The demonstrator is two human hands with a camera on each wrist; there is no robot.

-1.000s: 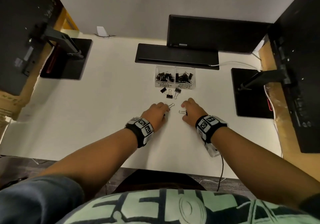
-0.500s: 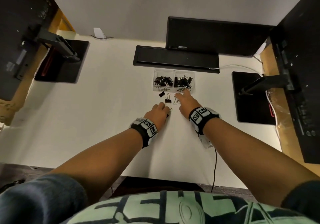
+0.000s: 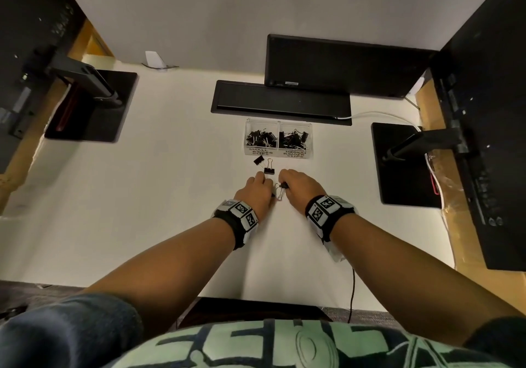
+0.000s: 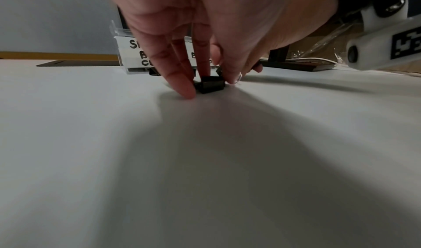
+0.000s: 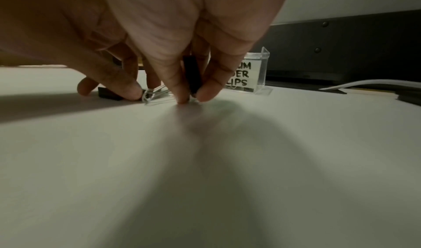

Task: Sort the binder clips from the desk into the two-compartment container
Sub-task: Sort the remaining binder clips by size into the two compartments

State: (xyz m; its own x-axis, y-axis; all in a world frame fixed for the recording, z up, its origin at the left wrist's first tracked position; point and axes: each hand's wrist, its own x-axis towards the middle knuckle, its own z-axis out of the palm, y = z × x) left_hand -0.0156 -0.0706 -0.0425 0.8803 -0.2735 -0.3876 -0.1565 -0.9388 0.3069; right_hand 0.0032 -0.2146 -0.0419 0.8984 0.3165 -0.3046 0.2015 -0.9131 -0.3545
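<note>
Back from the container (image 3: pixel 278 154), right hand (image 3: pixel 296 186) joins left hand (image 3: pixel 256 191) mid-tabletop | each grip pinching a binder clip (image 4: pixel 210 86) | risk: I fumble one, wire handles (image 5: pixel 154 92) snagging together.

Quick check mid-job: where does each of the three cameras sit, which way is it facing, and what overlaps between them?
Head: above, looking down the desk at the container; both forearms, left hand, right hand.
Left wrist: low on the desk, looking forward; fingers pinch a clip.
Right wrist: low, looking forward; fingers pinch a clip.
Shared: all show the container's labels.
</note>
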